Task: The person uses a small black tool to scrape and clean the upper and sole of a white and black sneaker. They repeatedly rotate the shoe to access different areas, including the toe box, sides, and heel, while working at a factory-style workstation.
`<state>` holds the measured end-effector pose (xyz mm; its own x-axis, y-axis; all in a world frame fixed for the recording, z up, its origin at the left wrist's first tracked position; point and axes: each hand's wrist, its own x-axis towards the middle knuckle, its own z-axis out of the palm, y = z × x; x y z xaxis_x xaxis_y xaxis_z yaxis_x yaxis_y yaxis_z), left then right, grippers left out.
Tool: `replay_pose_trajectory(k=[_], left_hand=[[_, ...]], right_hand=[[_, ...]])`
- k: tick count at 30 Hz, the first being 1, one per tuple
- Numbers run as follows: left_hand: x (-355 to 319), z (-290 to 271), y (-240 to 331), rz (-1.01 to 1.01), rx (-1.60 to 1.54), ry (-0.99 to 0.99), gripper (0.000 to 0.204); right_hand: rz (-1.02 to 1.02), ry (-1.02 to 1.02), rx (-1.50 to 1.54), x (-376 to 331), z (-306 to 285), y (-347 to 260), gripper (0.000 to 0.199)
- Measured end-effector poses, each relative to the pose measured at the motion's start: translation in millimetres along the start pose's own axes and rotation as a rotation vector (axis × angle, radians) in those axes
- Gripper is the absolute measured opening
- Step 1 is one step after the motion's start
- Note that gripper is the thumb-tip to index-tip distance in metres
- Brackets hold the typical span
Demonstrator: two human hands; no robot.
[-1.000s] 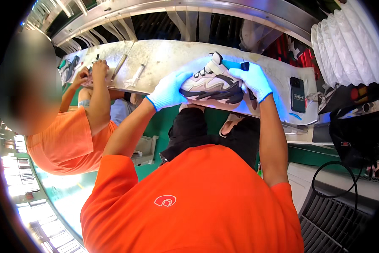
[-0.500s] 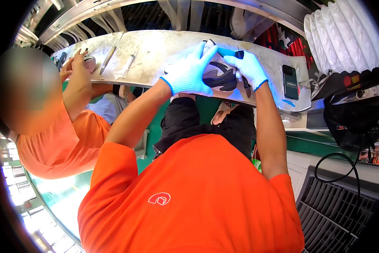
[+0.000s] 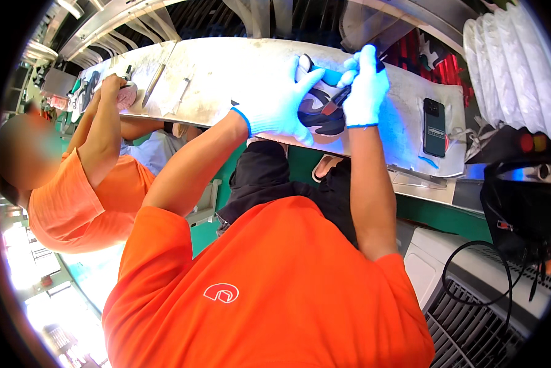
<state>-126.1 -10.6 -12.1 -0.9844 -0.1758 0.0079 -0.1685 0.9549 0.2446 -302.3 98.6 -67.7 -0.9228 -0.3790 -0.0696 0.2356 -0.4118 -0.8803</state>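
Observation:
A grey, black and white sneaker lies near the front edge of the worktable, with blue showing at its opening. My left hand, in a white glove with a blue cuff, grips the shoe from its left side, thumb and fingers spread around it. My right hand, gloved the same way, is closed around a slim dark-handled tool that looks like a small brush. Its reddish-brown head points down and left over the shoe's side; whether it touches cannot be told. Bright bluish light washes out both gloves.
A dark phone and a small blue strip lie at the right of the table. Left are a pen-like tool and a co-worker handling another shoe. A white ribbed duct and black bag stand right.
My right hand has lifted and turned at the shoe's right side, bringing the tool's head up over the shoe. My left hand keeps its hold. The view has shifted slightly.

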Motion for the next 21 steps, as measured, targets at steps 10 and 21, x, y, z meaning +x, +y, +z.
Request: replay_pose_trajectory(k=[10, 21], left_hand=[[8.8, 11.9, -0.1, 0.008, 0.041, 0.114, 0.102], [1.6, 7.5, 5.8, 0.050, 0.040, 0.215, 0.100]], right_hand=[[0.224, 0.050, 0.746, -0.9, -14.6, 24.5, 0.045], [0.127, -0.123, 0.360, 6.0, -24.2, 13.3, 0.039]])
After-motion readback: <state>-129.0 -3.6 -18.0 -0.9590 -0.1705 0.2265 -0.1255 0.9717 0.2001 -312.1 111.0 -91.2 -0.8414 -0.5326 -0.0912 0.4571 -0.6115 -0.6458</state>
